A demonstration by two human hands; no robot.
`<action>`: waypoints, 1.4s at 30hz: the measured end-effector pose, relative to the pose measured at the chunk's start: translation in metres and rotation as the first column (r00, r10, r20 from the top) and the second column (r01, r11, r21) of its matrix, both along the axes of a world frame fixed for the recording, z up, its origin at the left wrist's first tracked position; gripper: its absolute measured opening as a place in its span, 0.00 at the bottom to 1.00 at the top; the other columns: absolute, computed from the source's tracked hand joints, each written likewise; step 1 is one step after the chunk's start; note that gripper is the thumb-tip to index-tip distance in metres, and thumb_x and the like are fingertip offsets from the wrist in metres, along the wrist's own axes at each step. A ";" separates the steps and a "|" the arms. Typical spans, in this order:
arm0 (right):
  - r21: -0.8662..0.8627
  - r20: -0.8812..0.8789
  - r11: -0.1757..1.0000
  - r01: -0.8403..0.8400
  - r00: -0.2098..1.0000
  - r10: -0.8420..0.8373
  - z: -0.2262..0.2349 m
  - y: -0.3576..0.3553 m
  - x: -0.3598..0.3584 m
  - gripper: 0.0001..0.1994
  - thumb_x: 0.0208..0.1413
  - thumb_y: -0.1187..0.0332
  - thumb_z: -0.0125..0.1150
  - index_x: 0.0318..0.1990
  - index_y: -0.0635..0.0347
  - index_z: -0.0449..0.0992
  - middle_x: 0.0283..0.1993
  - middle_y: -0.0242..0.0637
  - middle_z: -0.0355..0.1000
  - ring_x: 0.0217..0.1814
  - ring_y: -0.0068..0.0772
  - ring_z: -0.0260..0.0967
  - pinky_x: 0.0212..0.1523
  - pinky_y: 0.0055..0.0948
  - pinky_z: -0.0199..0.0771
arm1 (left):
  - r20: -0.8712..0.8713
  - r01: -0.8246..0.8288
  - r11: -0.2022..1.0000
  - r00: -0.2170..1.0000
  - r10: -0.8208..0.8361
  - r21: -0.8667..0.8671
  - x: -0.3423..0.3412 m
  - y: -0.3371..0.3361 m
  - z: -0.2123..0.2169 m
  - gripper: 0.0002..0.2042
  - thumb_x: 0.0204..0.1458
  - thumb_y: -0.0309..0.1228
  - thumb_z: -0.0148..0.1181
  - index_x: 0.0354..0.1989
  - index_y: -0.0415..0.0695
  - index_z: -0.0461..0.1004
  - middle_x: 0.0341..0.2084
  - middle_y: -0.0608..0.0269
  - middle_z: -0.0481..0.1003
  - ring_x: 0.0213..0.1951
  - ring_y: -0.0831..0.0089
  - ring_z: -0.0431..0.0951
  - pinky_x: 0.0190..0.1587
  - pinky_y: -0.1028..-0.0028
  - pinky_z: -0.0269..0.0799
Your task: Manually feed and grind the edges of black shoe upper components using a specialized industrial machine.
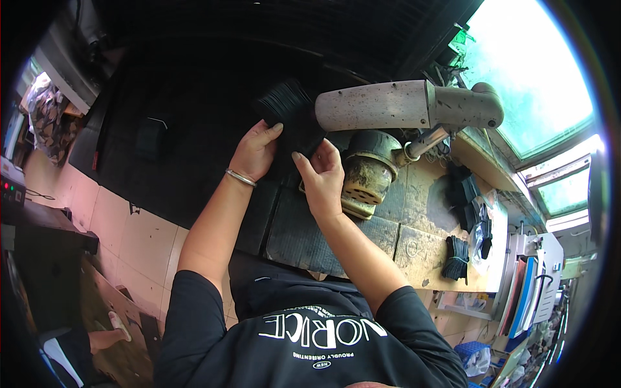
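- The stack of thin black pieces point(289, 111) is held up just left of the grey machine arm point(388, 105), its fanned edges pointing away from the person and its lower part hidden behind both hands.
- The left hand point(255, 152) grips the stack from the left, thumb pressed on the near face and fingers curled out of sight behind it; a silver bangle point(240, 177) sits on that wrist.
- The right hand point(321, 174) pinches the stack's lower right corner, thumb and forefinger tips against the black material, just below the near end of the machine arm.
- Under the machine arm stands a worn, yellowish round machine head point(367, 178), touching the table point(414, 242) and just right of the right hand.
- A dark mat point(304, 233) covers the table beneath the hands, below and left of the machine arm.
- Right of the machine arm and lower, a tied bundle of black strips point(457, 257) lies on the bare wood, with a looser heap of black pieces point(467, 194) beyond it.
- Far below and right of the machine arm, blue and white flat sheets point(527, 288) stand on edge past the table's end; any labels there are too small to make out.
- Left of the machine arm, a black sheet point(162, 129) spreads over the floor beside pale tiles point(139, 236).
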State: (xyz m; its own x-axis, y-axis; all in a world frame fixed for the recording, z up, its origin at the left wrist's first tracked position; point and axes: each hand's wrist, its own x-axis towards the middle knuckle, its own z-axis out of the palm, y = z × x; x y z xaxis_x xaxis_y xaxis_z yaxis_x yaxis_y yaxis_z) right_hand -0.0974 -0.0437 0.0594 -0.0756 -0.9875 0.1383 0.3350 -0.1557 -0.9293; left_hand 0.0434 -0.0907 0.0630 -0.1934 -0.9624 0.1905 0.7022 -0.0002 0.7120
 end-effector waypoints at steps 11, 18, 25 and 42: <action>0.041 -0.014 0.998 0.053 0.999 -0.053 -0.014 0.020 -0.010 0.26 0.52 0.78 0.65 0.56 0.70 0.60 0.53 0.41 0.67 0.56 0.28 0.67 0.56 0.25 0.69 | -0.039 0.125 0.991 0.992 -0.123 0.051 -0.009 0.013 -0.011 0.18 0.57 0.28 0.53 0.56 0.37 0.67 0.54 0.57 0.71 0.58 0.67 0.68 0.64 0.68 0.56; 0.029 -0.022 0.995 0.092 0.996 -0.092 -0.032 0.033 -0.017 0.25 0.54 0.78 0.63 0.57 0.70 0.59 0.55 0.42 0.66 0.57 0.28 0.66 0.59 0.25 0.66 | -0.043 0.161 0.983 0.987 -0.158 0.089 -0.014 0.019 -0.025 0.16 0.58 0.27 0.52 0.54 0.37 0.68 0.52 0.58 0.72 0.56 0.68 0.70 0.63 0.68 0.59; 0.070 -0.019 0.993 0.093 0.996 -0.092 -0.042 0.047 -0.026 0.25 0.54 0.79 0.63 0.57 0.69 0.59 0.55 0.42 0.66 0.57 0.28 0.66 0.58 0.24 0.67 | -0.028 0.192 0.974 0.981 -0.190 0.120 -0.021 0.033 -0.031 0.16 0.57 0.25 0.52 0.54 0.37 0.69 0.52 0.58 0.73 0.56 0.68 0.70 0.63 0.67 0.59; -0.079 -0.099 0.996 -0.048 0.994 0.040 -0.003 -0.022 -0.001 0.26 0.52 0.78 0.65 0.57 0.70 0.62 0.54 0.42 0.69 0.56 0.28 0.68 0.56 0.26 0.70 | -0.058 -0.071 0.997 0.996 0.071 0.002 0.005 -0.004 0.008 0.16 0.58 0.25 0.49 0.55 0.35 0.67 0.53 0.56 0.72 0.58 0.66 0.68 0.65 0.68 0.55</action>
State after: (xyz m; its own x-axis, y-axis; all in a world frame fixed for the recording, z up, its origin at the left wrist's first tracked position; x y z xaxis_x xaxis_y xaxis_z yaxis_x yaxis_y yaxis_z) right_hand -0.0980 -0.0659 0.0562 -0.0150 -0.9749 0.2223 0.2517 -0.2188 -0.9427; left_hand 0.0487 -0.0945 0.0709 -0.1130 -0.9733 0.1996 0.7407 0.0514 0.6699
